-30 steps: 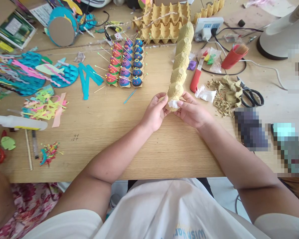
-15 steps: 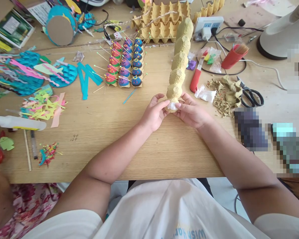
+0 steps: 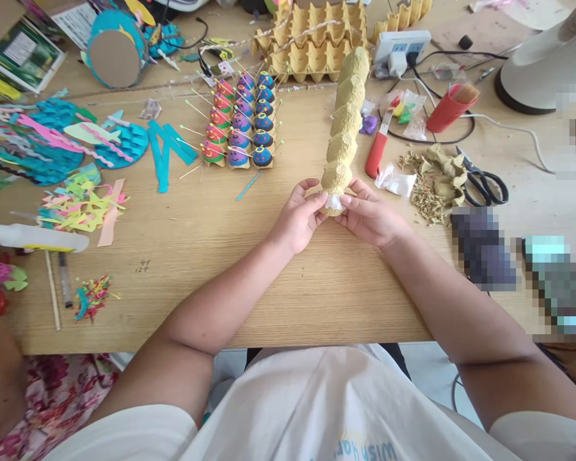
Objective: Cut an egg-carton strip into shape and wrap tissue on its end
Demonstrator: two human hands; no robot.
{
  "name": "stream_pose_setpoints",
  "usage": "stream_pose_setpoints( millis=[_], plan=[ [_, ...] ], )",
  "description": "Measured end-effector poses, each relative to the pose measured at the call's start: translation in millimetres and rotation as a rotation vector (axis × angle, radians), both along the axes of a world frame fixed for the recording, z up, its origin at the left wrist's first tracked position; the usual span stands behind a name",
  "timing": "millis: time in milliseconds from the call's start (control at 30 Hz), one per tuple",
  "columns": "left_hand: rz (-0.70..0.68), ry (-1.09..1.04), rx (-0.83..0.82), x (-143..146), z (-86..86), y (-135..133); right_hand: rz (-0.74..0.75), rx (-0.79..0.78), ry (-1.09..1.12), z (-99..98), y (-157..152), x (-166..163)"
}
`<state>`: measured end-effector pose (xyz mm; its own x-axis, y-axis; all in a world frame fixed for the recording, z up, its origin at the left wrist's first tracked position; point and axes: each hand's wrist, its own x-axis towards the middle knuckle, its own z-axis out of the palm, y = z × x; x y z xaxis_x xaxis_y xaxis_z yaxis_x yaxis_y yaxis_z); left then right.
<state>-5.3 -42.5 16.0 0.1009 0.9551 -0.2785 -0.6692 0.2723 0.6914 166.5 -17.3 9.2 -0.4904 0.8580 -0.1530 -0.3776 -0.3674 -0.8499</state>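
Observation:
A long yellow egg-carton strip with a row of rounded bumps points away from me over the table. Its near end is gripped between my left hand and my right hand. Both thumbs press at a lump of white clay on that end bump. The other fingers curl around the strip's sides and are partly hidden beneath it. Left of the strip stand painted caterpillar-like rows of egg cups in red, purple and blue, with pins sticking out.
On the right lie a red-handled knife, a bag of white clay, carton scraps, scissors and blurred phones. Egg trays and a power strip sit behind. Paper strips and a glue bottle lie left, beside another person.
The strip's far end has dipped slightly towards me, while my hands keep almost the same place. At the left edge, something pink has appeared near the other person.

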Motion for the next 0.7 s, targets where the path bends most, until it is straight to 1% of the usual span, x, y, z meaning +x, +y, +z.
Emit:
stream_pose_setpoints(
  millis=[133,233,367,467,600,700],
  plan=[
    [0.022,0.023,-0.021,0.5,0.8,-0.3,0.004,0.009,-0.006,0.4,-1.1,-0.8],
    [0.012,0.024,-0.032,1.3,2.9,-0.1,-0.007,0.011,-0.012,0.7,-1.2,-0.5],
    [-0.011,0.007,0.005,1.5,2.2,-0.5,-0.044,0.002,0.006,-0.3,0.9,-0.1],
    [-0.008,0.034,0.031,1.6,0.3,-1.5,-0.062,-0.006,0.0,-1.1,2.5,0.1],
    [0.034,0.062,-0.012,3.3,-0.2,-2.8,-0.035,-0.02,-0.024,-0.6,1.9,0.0],
    [0.037,0.056,-0.011,4.9,-0.8,-3.5,-0.031,-0.001,-0.046,0.8,-0.3,-0.9]
  ],
)
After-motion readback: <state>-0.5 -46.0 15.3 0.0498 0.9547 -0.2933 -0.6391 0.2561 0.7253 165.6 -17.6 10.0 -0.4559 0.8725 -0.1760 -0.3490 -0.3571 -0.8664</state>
